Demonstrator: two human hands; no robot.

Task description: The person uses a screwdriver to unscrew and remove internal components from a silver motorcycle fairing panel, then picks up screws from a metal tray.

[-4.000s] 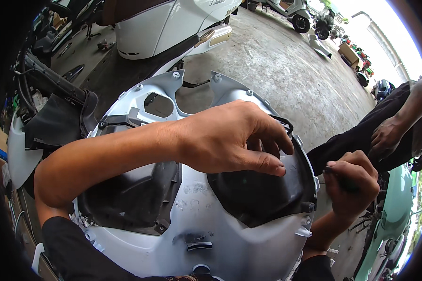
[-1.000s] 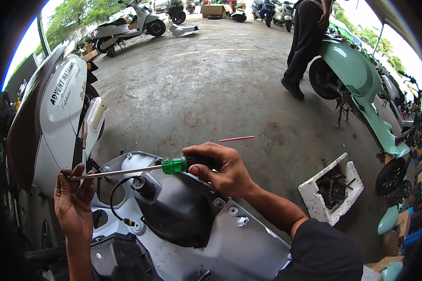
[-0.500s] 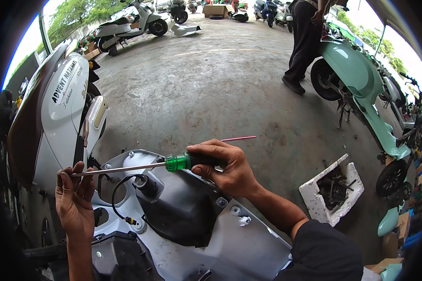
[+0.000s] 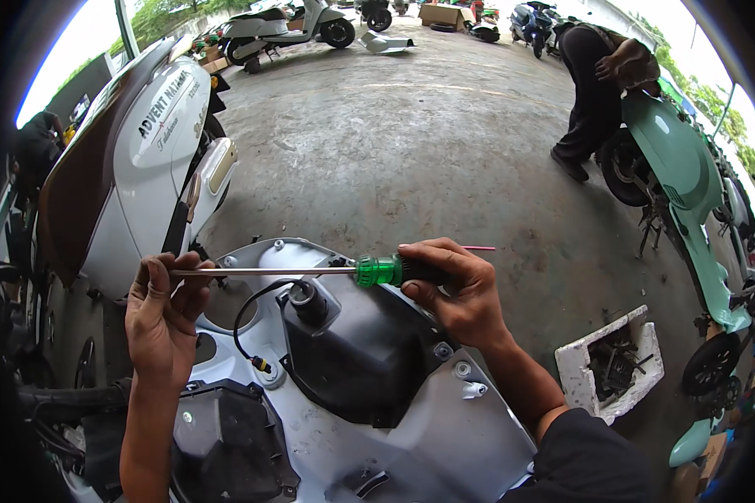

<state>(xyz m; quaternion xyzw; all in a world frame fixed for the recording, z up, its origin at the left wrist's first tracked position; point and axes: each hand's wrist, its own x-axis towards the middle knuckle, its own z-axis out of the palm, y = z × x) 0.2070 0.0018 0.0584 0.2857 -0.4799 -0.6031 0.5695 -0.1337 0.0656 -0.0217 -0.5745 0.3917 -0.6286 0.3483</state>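
Observation:
A screwdriver (image 4: 379,271) with a green and black handle and a long metal shaft lies level across my view. My right hand (image 4: 455,289) is wrapped round its handle. At the other end, the fingers of my left hand (image 4: 166,306) pinch the shaft's tip; whether a small part is there too, I cannot tell. Below both hands is a silver-grey scooter body panel (image 4: 445,427). A black plastic cover (image 4: 344,360) is set into it, with a black cap and a cable (image 4: 242,335) ending in a yellow-marked connector (image 4: 262,365).
At left stands a white and brown scooter (image 4: 155,142). A foam box (image 4: 572,377) of metal parts sits on the floor at right. Beyond it are a mint-green scooter (image 4: 671,151) and a bent-over person (image 4: 591,84). A pink rod (image 4: 481,248) lies past my right hand.
The whole view has swung, so the scene sits further right. My hands keep the same hold on the screwdriver. The person by the mint-green scooter now bends further over.

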